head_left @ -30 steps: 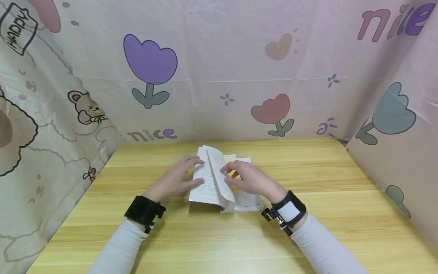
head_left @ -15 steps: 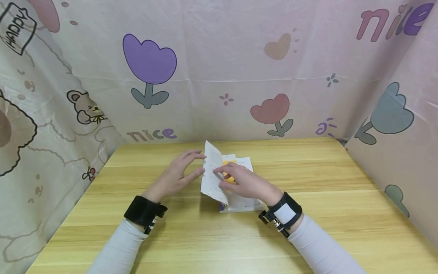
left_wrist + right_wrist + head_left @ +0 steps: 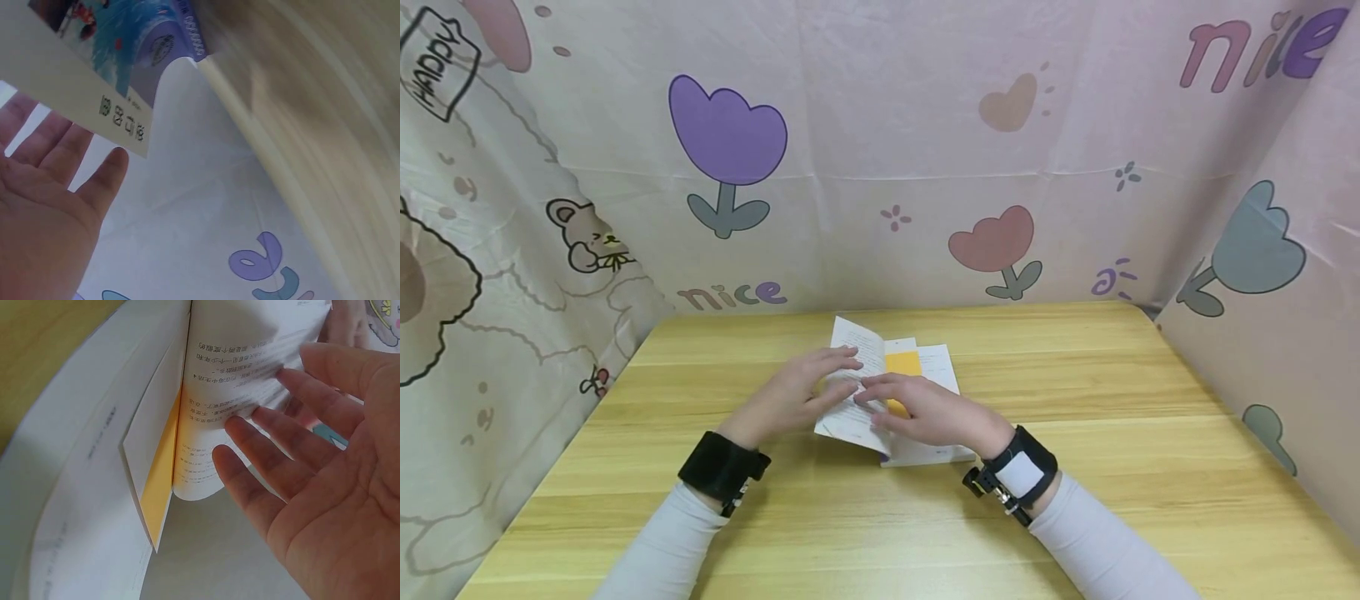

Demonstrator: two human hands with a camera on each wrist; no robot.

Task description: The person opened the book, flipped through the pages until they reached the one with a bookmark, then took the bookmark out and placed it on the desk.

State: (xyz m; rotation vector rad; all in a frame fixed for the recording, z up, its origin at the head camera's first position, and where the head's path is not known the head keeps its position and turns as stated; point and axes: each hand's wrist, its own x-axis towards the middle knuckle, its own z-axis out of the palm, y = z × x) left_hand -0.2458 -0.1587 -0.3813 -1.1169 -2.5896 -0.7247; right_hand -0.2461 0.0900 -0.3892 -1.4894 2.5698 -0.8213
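Observation:
A paperback book (image 3: 925, 452) lies open on the table, its left-hand leaves (image 3: 850, 429) raised at a slant. A yellow-and-white card (image 3: 903, 362) sits inside near the fold, partly hidden by a hand. My left hand (image 3: 797, 390) is at the outer edge of the raised leaves, fingers extended; in the left wrist view its fingers pass behind the cover (image 3: 119, 50), which has a blue picture. My right hand (image 3: 928, 412) reaches across the book with spread fingers, and in the right wrist view its fingertips are against the printed page (image 3: 219, 331) or just over it.
The book rests on a light wooden table (image 3: 1075, 375). A pale curtain (image 3: 865, 100) with printed flowers and words hangs behind it and along both sides. Each wrist wears a black strap (image 3: 718, 471) with a small camera.
The leaves stood up more steeply half a second ago and now lean further left. My right hand has moved left across the book, uncovering more of the yellow card. My left hand is slightly nearer.

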